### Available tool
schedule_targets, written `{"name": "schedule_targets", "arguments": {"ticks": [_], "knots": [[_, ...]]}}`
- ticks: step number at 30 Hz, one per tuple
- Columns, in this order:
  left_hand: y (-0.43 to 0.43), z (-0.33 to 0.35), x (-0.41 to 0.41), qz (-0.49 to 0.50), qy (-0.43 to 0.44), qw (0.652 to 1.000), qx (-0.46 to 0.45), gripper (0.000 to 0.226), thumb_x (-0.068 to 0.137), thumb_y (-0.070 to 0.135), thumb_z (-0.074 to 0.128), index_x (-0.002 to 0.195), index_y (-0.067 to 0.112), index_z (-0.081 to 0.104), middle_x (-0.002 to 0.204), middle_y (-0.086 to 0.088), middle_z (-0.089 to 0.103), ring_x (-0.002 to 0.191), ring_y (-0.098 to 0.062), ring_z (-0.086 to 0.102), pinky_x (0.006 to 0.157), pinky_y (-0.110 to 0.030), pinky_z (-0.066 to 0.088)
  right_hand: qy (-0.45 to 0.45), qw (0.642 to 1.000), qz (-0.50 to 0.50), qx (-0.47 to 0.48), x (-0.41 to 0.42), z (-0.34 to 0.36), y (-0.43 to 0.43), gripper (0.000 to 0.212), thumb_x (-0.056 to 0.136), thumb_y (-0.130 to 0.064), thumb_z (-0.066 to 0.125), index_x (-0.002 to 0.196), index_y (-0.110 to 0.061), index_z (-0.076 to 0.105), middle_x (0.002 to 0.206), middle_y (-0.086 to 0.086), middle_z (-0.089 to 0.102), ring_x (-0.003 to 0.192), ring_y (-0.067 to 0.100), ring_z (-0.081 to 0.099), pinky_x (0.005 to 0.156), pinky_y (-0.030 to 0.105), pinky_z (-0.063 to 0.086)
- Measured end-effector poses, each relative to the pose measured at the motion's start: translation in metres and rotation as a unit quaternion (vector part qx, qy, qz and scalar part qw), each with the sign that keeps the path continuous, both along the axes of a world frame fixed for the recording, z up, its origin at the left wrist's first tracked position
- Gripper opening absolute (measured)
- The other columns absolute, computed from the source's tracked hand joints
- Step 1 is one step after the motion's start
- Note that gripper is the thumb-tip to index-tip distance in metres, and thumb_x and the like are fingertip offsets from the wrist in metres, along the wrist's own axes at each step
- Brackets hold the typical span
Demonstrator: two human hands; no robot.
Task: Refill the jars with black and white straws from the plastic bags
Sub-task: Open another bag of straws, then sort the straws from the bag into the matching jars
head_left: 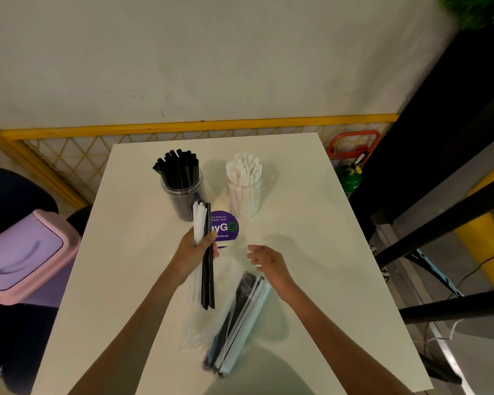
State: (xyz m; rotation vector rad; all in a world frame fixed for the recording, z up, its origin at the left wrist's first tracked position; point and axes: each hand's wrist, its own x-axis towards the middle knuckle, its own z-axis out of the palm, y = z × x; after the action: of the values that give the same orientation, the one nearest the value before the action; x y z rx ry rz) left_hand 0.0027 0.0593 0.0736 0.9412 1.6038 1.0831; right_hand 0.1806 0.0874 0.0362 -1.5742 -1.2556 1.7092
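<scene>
Fingers (214, 250) of the left hand (196, 248) curl round a bundle of thin black and white straws (206, 277) just left of the round purple sticker (225, 228). The right hand (264, 259), loosely spread and holding nothing, hovers nearer than the sticker, above the clear plastic bag of straws (237, 323). Beyond the sticker stand the black-straw jar (183, 185) and the white-straw jar (244, 192).

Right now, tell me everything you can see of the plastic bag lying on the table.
The plastic bag is clear, thin and crinkled, lying flat and diagonal on the white table, its far end by the right hand. Inside lie black straws on the left and white straws on the right, lengthwise. It looks blurred; whether the hand touches it cannot be told.
</scene>
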Motion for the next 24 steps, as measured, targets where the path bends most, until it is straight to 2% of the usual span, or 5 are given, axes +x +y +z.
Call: {"name": "schedule_targets", "arguments": {"ticks": [8,12,16,19,24], "knots": [[0.032,0.050,0.018,0.027,-0.119,0.992,0.017,0.023,0.095,0.019,0.051,0.075,0.008,0.053,0.054,0.001,0.058,0.051,-0.013,0.057,0.058,-0.028,0.051,0.134,0.984,0.106,-0.053,-0.022,0.042,-0.002,0.031,0.083,-0.044,0.061,0.102,-0.019,0.062,0.088,-0.003,0.065,0.082,0.012,0.062,0.078,0.020,0.051],[0.039,0.048,0.036,0.077,-0.172,0.982,-0.027,0.019,0.094,0.021,0.054,0.086,0.004,0.052,0.065,-0.008,0.057,0.050,-0.012,0.061,0.057,-0.029,0.054,0.166,0.975,0.144,-0.019,-0.028,0.052,-0.005,0.022,0.088,-0.019,0.062,0.109,-0.018,0.055,0.093,0.003,0.067,0.087,0.019,0.066,0.080,0.027,0.054],[0.047,0.042,0.047,0.089,-0.152,0.984,-0.039,0.021,0.093,0.022,0.055,0.095,0.002,0.053,0.063,-0.006,0.060,0.056,-0.014,0.062,0.068,-0.034,0.054,0.166,0.978,0.128,-0.018,-0.027,0.053,-0.003,0.031,0.084,-0.002,0.063,0.111,-0.008,0.050,0.076,0.008,0.064,0.067,0.022,0.064,0.072,0.036,0.056],[0.052,0.041,0.051,0.090,-0.143,0.984,-0.059,0.017,0.091,0.023,0.059,0.094,0.006,0.055,0.063,-0.002,0.062,0.066,-0.018,0.063,0.077,-0.038,0.054,0.120,0.984,0.126,-0.034,-0.023,0.052,0.000,0.030,0.084,-0.001,0.061,0.110,-0.008,0.049,0.068,0.007,0.056,0.051,0.017,0.059,0.059,0.032,0.056],[0.052,0.040,0.052,0.055,-0.154,0.983,-0.077,0.021,0.083,0.030,0.067,0.092,0.011,0.061,0.073,-0.001,0.068,0.066,-0.011,0.067,0.058,-0.027,0.045,0.130,0.977,0.154,-0.075,-0.015,0.053,0.003,0.020,0.085,-0.002,0.054,0.101,-0.014,0.054,0.059,0.001,0.045,0.043,0.011,0.045,0.046,0.024,0.043]]}}
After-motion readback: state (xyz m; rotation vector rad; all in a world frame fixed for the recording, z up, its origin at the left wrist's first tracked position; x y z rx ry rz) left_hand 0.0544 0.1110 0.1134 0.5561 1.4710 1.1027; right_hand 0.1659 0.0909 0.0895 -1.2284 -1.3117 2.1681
